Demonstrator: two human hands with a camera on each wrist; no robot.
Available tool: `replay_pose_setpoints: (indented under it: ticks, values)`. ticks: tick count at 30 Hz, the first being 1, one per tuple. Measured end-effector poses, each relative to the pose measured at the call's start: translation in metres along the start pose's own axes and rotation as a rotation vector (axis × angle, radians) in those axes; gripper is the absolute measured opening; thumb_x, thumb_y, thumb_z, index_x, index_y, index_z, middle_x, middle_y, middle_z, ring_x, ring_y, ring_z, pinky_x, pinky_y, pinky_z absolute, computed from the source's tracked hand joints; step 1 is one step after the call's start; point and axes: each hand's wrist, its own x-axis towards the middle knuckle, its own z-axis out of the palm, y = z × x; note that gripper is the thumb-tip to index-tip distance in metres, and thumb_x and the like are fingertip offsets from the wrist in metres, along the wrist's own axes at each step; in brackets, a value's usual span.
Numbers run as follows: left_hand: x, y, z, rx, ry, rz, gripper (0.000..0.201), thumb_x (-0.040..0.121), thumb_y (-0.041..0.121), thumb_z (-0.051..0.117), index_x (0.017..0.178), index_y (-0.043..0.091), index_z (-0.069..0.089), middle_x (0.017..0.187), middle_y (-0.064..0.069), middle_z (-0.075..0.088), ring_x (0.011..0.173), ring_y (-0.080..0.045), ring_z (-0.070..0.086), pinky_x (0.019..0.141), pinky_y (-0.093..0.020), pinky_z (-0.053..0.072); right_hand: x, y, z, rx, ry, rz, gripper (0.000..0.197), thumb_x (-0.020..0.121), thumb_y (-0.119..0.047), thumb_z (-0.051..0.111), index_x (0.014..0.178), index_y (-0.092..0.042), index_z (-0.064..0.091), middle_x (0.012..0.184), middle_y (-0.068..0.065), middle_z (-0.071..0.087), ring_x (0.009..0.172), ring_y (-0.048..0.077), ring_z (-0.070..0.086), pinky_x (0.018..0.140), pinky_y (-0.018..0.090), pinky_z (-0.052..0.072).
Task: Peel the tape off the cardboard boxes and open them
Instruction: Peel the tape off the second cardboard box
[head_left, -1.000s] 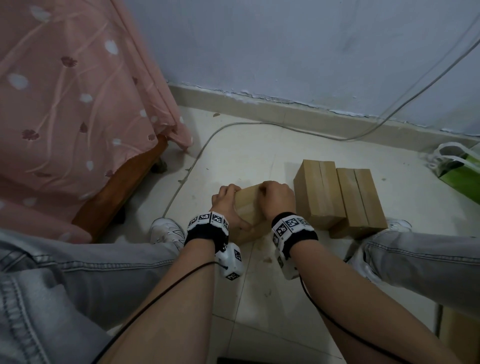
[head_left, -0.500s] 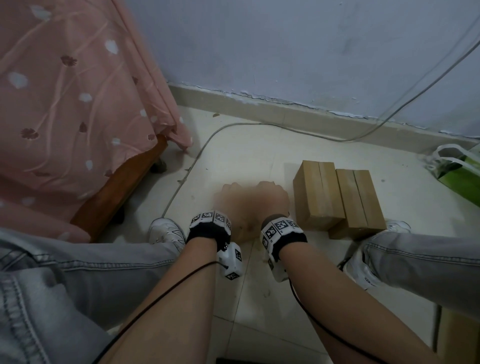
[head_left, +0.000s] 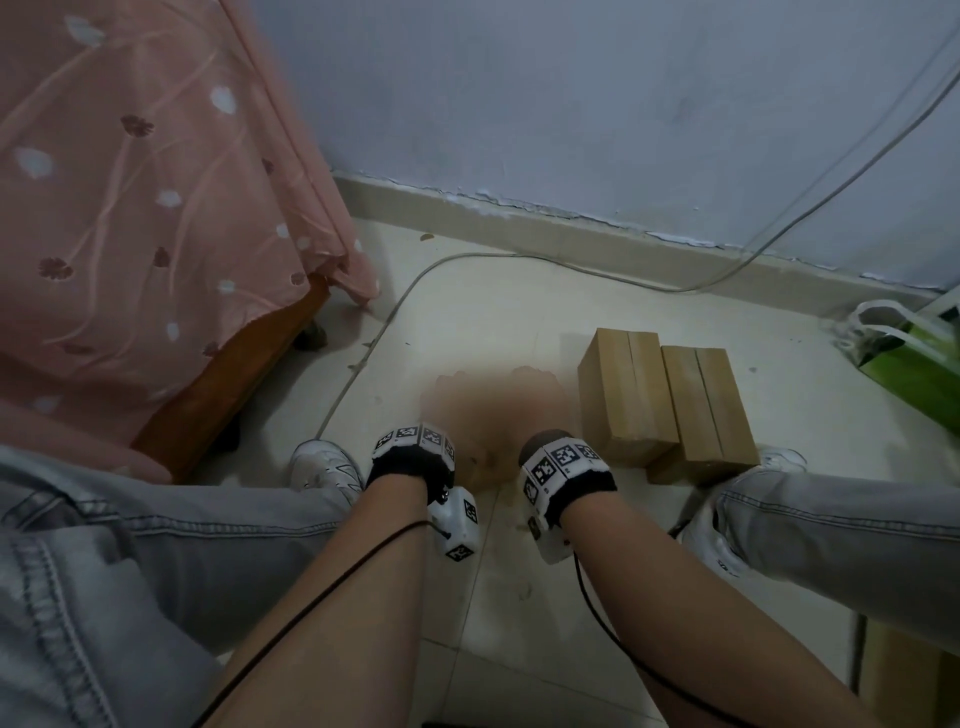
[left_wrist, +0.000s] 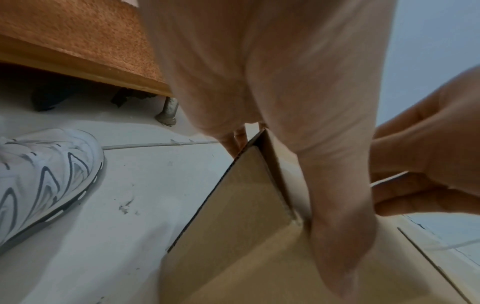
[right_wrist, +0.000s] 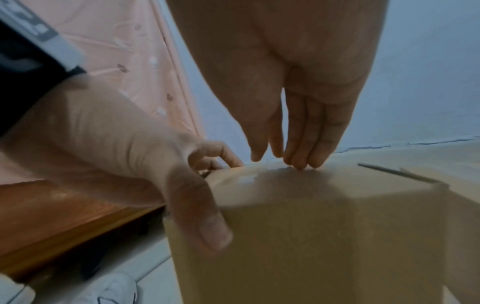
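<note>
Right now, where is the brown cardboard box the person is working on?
The brown cardboard box sits on the floor between the person's knees, held by the left hand and right hand, left of two closed cardboard boxes.

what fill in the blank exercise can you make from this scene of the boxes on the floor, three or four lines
1. Beside the hands, ____ other cardboard boxes sit side by side on the floor.
2. The left hand has its ____ pressed down the near side of the held box.
3. The right hand touches the box's top edge with its ____.
4. The shoe near the left hand is ____.

Missing words: two; thumb; fingertips; white
</note>
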Motion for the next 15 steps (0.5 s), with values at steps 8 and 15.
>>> replay_pose_setpoints:
  ticks: [8,15]
  values:
    - [0.001,-0.001,0.002,0.006,0.003,-0.021,0.092,0.058,0.02,0.089,0.131,0.021,0.034,0.134,-0.004,0.033,0.125,-0.028,0.032,0.094,-0.037,0.042,-0.007,-0.009,-0.002,-0.104,-0.055,-0.04,0.016,0.083,0.004,0.05,0.074,-0.009,0.046,0.098,0.012,0.059,0.087,0.029,0.059,0.066,0.033,0.045]
    - [0.001,0.0,0.008,-0.025,0.039,0.01,0.079,0.071,0.01,0.077,0.136,0.019,0.033,0.14,-0.005,0.03,0.13,-0.029,0.03,0.094,-0.034,0.038,-0.006,-0.02,-0.012,-0.172,-0.13,-0.139,0.026,0.073,-0.012,0.075,0.083,-0.013,0.051,0.087,0.004,0.057,0.087,0.021,0.057,0.071,0.029,0.049]
